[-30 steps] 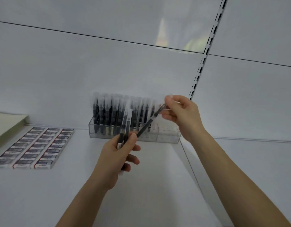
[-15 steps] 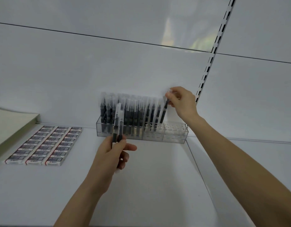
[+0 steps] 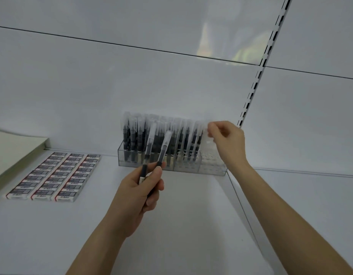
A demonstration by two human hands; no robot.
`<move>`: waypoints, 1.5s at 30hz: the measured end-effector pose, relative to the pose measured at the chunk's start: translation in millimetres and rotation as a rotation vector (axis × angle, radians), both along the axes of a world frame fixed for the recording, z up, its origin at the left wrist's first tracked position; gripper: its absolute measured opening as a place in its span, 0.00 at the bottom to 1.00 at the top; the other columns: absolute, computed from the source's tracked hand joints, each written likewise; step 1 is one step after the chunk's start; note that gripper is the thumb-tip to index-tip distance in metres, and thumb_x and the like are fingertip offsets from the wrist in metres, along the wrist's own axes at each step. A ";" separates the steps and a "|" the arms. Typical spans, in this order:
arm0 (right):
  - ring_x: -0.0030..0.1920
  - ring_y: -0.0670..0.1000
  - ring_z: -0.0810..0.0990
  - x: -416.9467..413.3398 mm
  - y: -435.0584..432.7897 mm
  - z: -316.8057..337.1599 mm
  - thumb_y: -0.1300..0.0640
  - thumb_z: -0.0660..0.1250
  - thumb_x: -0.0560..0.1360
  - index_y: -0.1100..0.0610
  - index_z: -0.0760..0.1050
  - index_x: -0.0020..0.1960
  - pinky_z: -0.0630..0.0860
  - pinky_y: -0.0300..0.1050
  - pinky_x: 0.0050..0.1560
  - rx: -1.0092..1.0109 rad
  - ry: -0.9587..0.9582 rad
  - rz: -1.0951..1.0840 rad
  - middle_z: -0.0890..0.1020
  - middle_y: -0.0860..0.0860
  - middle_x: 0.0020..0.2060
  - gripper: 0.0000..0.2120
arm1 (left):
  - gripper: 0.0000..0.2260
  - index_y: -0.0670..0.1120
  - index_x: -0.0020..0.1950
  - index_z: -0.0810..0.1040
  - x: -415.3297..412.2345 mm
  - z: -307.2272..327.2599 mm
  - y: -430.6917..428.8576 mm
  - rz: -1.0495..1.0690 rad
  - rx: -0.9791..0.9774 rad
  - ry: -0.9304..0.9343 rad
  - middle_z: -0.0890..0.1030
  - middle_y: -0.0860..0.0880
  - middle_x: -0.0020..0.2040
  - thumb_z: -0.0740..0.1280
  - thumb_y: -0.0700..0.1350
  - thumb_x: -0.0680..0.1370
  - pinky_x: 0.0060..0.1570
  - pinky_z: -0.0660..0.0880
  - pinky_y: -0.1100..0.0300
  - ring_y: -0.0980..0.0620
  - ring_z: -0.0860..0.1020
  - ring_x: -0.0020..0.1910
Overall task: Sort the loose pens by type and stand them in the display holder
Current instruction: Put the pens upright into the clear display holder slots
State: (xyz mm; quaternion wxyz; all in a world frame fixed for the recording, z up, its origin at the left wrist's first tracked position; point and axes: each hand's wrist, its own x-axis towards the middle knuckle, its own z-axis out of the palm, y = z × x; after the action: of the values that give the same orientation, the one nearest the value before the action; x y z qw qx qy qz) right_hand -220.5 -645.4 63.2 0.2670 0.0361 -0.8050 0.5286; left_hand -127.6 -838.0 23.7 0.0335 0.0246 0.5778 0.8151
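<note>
Two loose pens [image 3: 163,149], clear caps and dark barrels, gripped low on the barrels in the left hand [image 3: 138,197], thumb closed across the front. Caps up, long axes leaning toward 1 o'clock and fanned slightly apart.

Directly behind, at 12 o'clock from that hand: clear display holder [image 3: 211,169] on the white shelf [image 3: 191,225], against the back panel. Filed pens [image 3: 132,139] of seemingly the same type standing upright across its left and middle sections; open sockets visible only at its 3 o'clock end.

Right hand [image 3: 228,139] raised over that open end, fingers curled, fingertips level with the cap of the last standing pen. Cannot tell whether pinching that cap or clear of it.

Governing relation, by judgement: free sockets at roughly 2 o'clock from the held pens and just beneath the right hand, hence nearer to the right. Probable next move: pass one pen across, bring its axis from tilted to vertical, lower tip-first beside the last pen. Risk: knocking the close-packed row.

At 9 o'clock: eraser boxes [image 3: 52,175] in three rows, then a pale paper pad [image 3: 15,155]. At 1 o'clock: slotted upright [image 3: 257,80].
</note>
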 end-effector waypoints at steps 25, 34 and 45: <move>0.47 0.55 0.81 -18.4 -18.6 26.1 0.57 0.64 0.76 0.58 0.76 0.53 0.79 0.52 0.52 -0.026 0.061 0.086 0.81 0.53 0.43 0.08 | 0.05 0.49 0.41 0.75 -3.8 -21.1 3.8 0.282 -0.604 0.188 0.74 0.52 0.32 0.64 0.48 0.75 0.29 0.68 0.68 0.56 0.71 0.29; 0.46 0.54 0.82 -27.4 -18.2 20.0 0.57 0.65 0.76 0.58 0.77 0.53 0.78 0.55 0.53 -0.025 0.060 0.089 0.82 0.55 0.43 0.08 | 0.26 0.48 0.52 0.69 10.2 -28.9 30.7 -0.071 -1.511 0.172 0.69 0.53 0.48 0.63 0.68 0.67 0.44 0.67 0.60 0.51 0.73 0.48; 0.42 0.56 0.82 -27.1 -10.2 12.7 0.59 0.64 0.76 0.60 0.76 0.53 0.80 0.46 0.49 -0.074 0.043 0.108 0.81 0.54 0.41 0.08 | 0.18 0.49 0.49 0.72 9.6 -26.4 36.3 -0.181 -1.504 0.243 0.68 0.54 0.44 0.63 0.62 0.71 0.43 0.64 0.61 0.54 0.70 0.43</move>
State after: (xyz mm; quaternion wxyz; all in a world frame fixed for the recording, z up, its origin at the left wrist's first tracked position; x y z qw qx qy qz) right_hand -247.6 -655.5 75.9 0.2564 0.0807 -0.7758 0.5708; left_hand -118.0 -801.7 -2.8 0.0441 0.1316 0.9722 0.1884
